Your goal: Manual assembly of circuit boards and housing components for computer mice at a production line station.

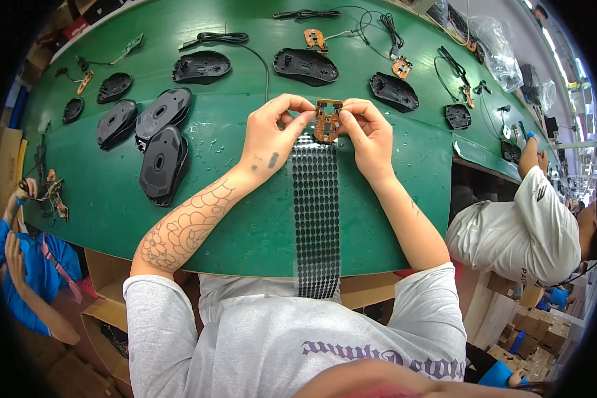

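Between my two hands is a small orange-brown circuit board (328, 126) with cut-outs and black parts. My left hand (278, 126) pinches at its left edge, fingers closed. On the other side my right hand (366, 131) grips the right edge between thumb and fingers. Beneath the board lies a long clear sheet with rows of black oval stickers (316, 212), running down over the table's near edge toward my lap. Beyond my hands sits a black mouse shell (306, 66), its hollow inside facing up.
Three dark mouse bodies (162, 162) cluster at left on the green table (245, 225). More open shells (201, 67), cables (219, 38) and another circuit board (316, 40) lie along the far side. Co-workers sit left (33, 278) and right (524, 225). Cardboard boxes (109, 312) stand below the table.
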A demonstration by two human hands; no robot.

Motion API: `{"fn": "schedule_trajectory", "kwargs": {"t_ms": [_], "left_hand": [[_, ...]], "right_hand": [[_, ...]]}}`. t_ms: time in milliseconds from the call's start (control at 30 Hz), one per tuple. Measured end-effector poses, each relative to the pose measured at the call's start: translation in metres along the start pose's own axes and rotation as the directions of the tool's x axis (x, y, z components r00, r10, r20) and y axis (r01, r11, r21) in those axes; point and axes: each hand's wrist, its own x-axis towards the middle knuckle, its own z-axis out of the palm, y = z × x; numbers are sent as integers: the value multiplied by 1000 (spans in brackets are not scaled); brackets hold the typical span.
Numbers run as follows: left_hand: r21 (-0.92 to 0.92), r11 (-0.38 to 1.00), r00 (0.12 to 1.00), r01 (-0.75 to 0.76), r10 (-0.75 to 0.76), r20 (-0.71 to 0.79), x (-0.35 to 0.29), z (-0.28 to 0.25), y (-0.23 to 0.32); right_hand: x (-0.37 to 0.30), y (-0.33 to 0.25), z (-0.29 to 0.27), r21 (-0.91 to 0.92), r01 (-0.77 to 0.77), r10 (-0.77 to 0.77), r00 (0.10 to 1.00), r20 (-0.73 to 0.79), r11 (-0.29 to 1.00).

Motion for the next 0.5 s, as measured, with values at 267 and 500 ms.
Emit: {"fn": "schedule_trajectory", "kwargs": {"t_ms": [267,500], "left_hand": [[-36,999,1000,7,-8,-21,0,-6,0],[-43,999,999,-7,5,-40,1,-8,-2]], "right_hand": [[1,2,4,-57,72,-71,997,29,996],[0,-2,9,-22,62,-61,998,32,998]]}}
